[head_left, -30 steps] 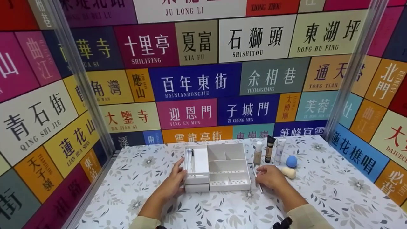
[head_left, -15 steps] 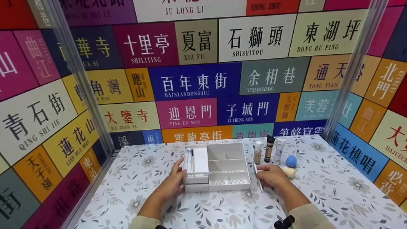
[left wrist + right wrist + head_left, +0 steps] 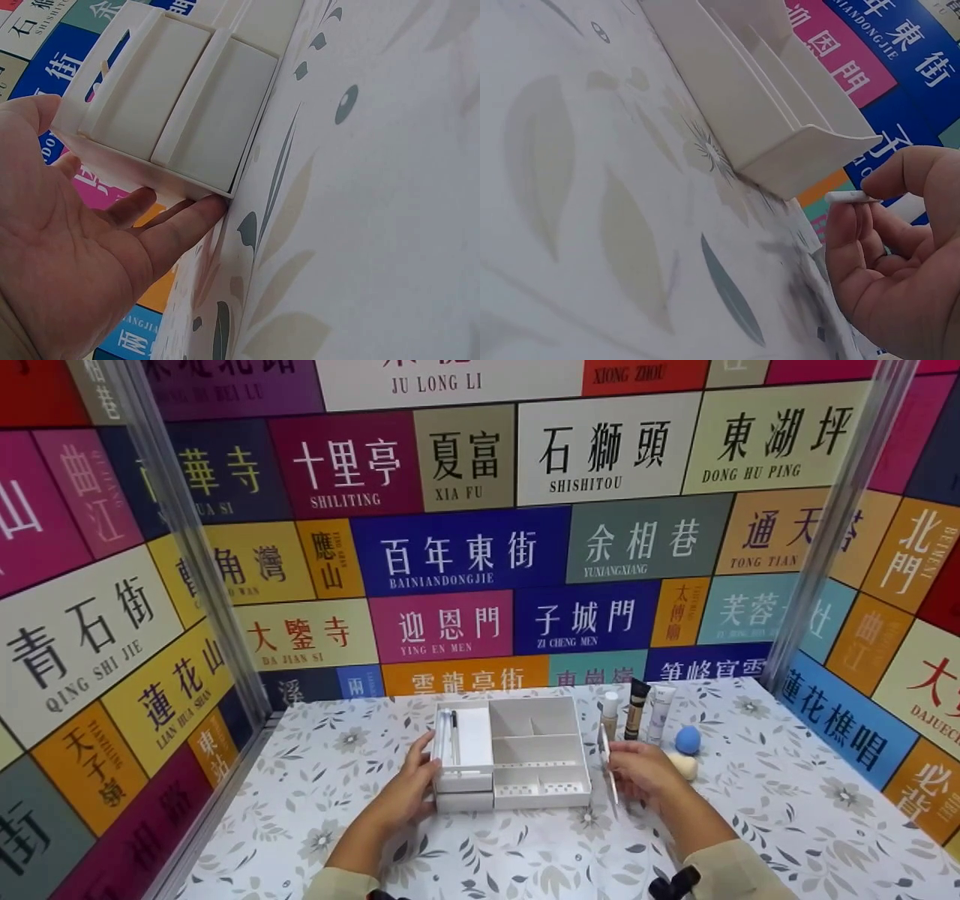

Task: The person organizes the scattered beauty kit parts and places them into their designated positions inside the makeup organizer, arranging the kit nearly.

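A white desktop organizer (image 3: 536, 750) stands on the patterned tabletop, with several compartments on its right and small drawers (image 3: 217, 105) at its front left. My left hand (image 3: 411, 776) touches the organizer's left side, its fingers extended along the wall. Between thumb and fingers, my right hand (image 3: 645, 771) pinches a slim white pen-like stick (image 3: 608, 765) just right of the organizer. In the right wrist view the stick's white end (image 3: 845, 196) shows at the fingertips; its exact kind is unclear. Two slender pens (image 3: 454, 739) lie in the organizer's upper left tray.
Behind my right hand stand a small bottle with a white cap (image 3: 610, 712), a black-capped tube (image 3: 636, 711) and a white tube (image 3: 659, 714). A blue makeup sponge (image 3: 688, 739) and a cream sponge (image 3: 684, 766) lie to the right. Sign-printed walls enclose the table (image 3: 517, 855).
The stick lay on the table beside my right fingers; now they pinch it and it is raised slightly, more upright. My left hand and the organizer stay put.
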Available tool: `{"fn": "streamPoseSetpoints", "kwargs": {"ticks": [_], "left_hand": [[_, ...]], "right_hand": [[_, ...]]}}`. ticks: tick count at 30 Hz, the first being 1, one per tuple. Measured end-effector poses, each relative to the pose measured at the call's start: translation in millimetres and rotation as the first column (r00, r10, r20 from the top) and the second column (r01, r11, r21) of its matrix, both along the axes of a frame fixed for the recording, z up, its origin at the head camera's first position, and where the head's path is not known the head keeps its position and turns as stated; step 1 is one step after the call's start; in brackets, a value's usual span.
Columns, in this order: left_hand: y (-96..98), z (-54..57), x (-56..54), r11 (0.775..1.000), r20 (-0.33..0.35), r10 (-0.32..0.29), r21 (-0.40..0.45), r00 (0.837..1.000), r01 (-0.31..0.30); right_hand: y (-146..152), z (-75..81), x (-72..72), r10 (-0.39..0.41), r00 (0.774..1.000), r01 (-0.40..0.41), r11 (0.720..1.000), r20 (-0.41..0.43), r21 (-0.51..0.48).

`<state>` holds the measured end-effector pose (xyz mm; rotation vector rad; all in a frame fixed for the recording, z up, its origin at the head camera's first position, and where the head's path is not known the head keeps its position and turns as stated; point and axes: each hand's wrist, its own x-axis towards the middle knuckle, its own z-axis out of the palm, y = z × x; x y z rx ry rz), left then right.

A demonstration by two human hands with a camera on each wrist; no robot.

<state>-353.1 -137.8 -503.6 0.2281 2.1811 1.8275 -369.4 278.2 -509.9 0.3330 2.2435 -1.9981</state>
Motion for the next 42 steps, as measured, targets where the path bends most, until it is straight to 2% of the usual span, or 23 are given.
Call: {"fn": "streamPoseSetpoints", "kwargs": {"ticks": [6, 12, 19, 24, 33, 42], "left_hand": [[-0.7, -0.4, -0.9, 1.0, 0.003, -0.001, 0.012, 1.0, 0.001], [-0.8, 0.9, -2.0, 1.0, 0.013, 0.007, 0.007, 1.0, -0.007], [-0.7, 2.3, -1.6, 1.0, 0.03, 0.006, 0.012, 1.0, -0.006], [-1.2, 0.5, -0.6, 1.0, -0.012, -0.012, 0.016, 1.0, 0.012], [-1.0, -1.2, -1.2, 1.0, -0.027, -0.015, 0.014, 1.0, 0.015], [-1.6, -1.2, -0.3, 1.0, -0.006, -0.007, -0.004, 1.0, 0.007]], "right_hand": [[-1, 7.6, 0.8, -0.001, 1.0, 0.0, 0.999, -0.018, -0.035], [-7, 21.6, 5.8, 0.012, 0.999, -0.015, 0.997, -0.043, -0.078], [-14, 33.8, 12.2, 0.021, 0.998, -0.026, 0.996, -0.054, -0.082], [-20, 37.9, 14.1, 0.027, 0.997, -0.034, 0.995, -0.072, -0.098], [-34, 44.0, 21.0, 0.091, 0.987, -0.111, 0.982, -0.13, -0.153], [-69, 48.8, 22.3, 0.169, 0.975, -0.196, 0.96, -0.145, -0.199]]}}
